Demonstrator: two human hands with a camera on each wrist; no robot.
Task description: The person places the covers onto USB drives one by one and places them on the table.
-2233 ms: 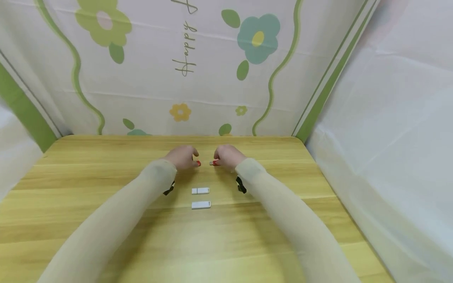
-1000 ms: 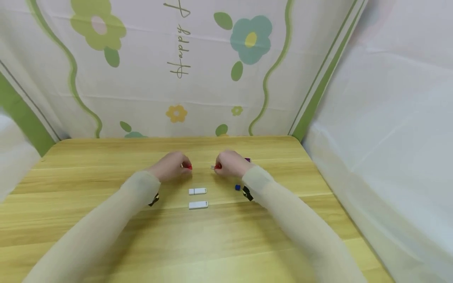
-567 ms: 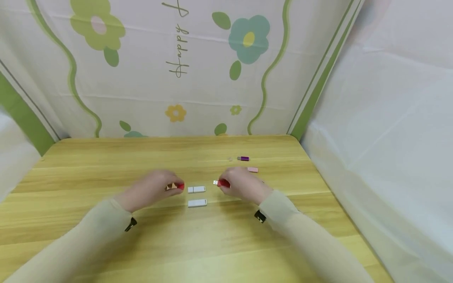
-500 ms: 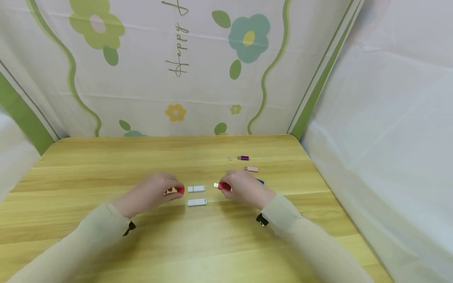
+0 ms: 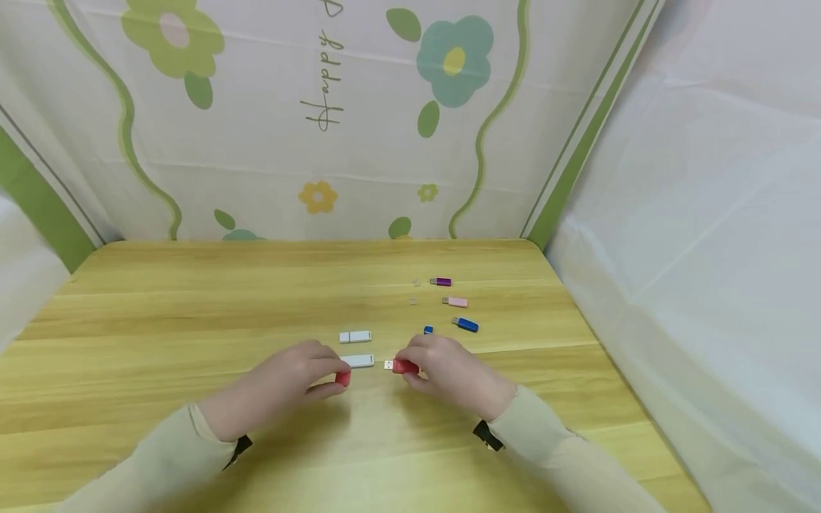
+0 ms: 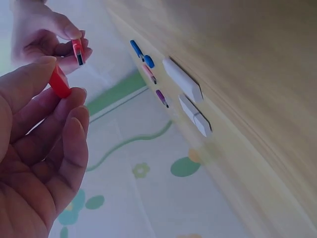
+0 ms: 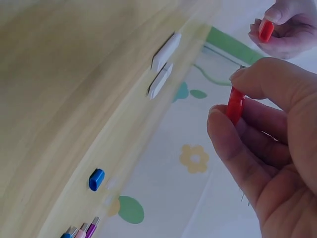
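Pinches a red cap (image 5: 343, 378) in the left hand (image 5: 272, 390) — a red USB stick (image 5: 405, 366) in the right hand (image 5: 457, 375). Holds them apart above the desk (image 5: 192, 306), near a white stick (image 5: 359, 361).

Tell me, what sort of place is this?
Perhaps a small fabric-screened workspace: a wood-grain tabletop, a flower-printed cloth hanging behind it, and white fabric along its right side. The wider room is out of view.

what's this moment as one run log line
left hand: pinches red cap; right hand: pinches red USB stick; cap and stick: apart; blue USB stick: uncapped, on table
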